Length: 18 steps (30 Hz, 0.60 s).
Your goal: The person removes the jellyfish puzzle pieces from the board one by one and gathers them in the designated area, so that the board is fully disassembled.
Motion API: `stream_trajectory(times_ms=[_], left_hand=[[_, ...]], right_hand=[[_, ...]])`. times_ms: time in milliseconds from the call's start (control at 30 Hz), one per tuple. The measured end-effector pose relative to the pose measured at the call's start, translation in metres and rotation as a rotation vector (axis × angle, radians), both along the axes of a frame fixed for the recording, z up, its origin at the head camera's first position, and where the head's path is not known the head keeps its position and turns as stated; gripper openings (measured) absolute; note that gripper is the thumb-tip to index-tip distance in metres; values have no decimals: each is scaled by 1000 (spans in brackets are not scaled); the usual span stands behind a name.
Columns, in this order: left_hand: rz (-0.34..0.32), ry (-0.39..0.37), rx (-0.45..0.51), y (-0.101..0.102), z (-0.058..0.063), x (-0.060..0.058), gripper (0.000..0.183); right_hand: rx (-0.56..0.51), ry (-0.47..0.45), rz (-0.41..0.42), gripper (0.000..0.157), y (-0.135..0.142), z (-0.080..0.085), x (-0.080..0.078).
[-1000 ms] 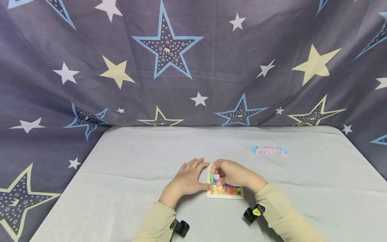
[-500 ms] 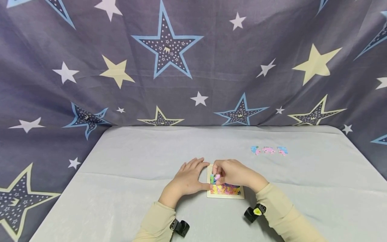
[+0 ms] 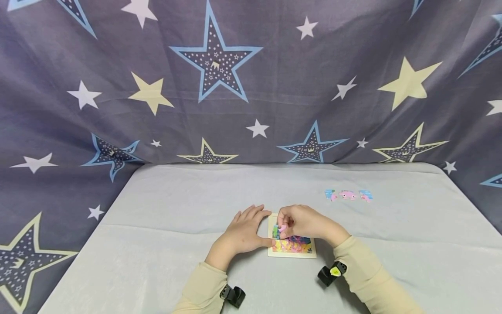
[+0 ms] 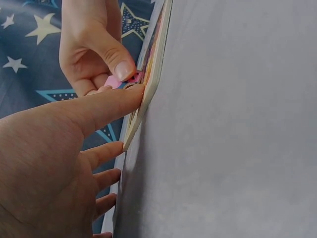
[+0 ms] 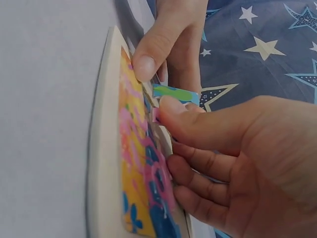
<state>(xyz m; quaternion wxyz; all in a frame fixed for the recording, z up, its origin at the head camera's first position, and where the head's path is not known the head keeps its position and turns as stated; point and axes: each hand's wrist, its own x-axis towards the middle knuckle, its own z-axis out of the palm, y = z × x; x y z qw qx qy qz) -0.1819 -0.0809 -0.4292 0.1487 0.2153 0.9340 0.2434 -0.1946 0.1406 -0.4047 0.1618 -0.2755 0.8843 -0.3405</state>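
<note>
A small jigsaw puzzle in a pale wooden tray [image 3: 292, 255] lies on the grey cloth; its lower rows show yellow, pink and blue printing. My left hand [image 3: 244, 231] steadies the tray's left side with extended fingers, thumb on the lower left edge and index fingertip at the upper left corner. Between thumb and fingers, my right hand [image 3: 303, 222] pinches a puzzle piece [image 5: 176, 94] printed green, blue and pink. The piece stands tilted over the tray's left part, close to the left thumb. My right fingers hide much of the tray's upper part.
Three loose puzzle pieces lie in a row at the back right: a blue-and-pink one [image 3: 331, 195], a pink one [image 3: 347, 195] and another blue-and-pink one [image 3: 366, 196]. A star-patterned curtain [image 3: 235, 113] hangs behind the cloth-covered surface [image 3: 157, 270].
My right hand has shifted slightly to the right, still pinching the puzzle piece, which has tilted a little. The left hand and the tray stay in place.
</note>
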Motion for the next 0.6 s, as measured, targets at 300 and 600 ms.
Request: stream_trajectory(times_ms=[300,600], left_hand=[[-2,-10,-6,1,13,6,83],[-2,-21,7,1,18,8,82]], right_hand=[[-90,-67,25,16,11,7,-5],[-93,-77,-42,11,39,21,-10]])
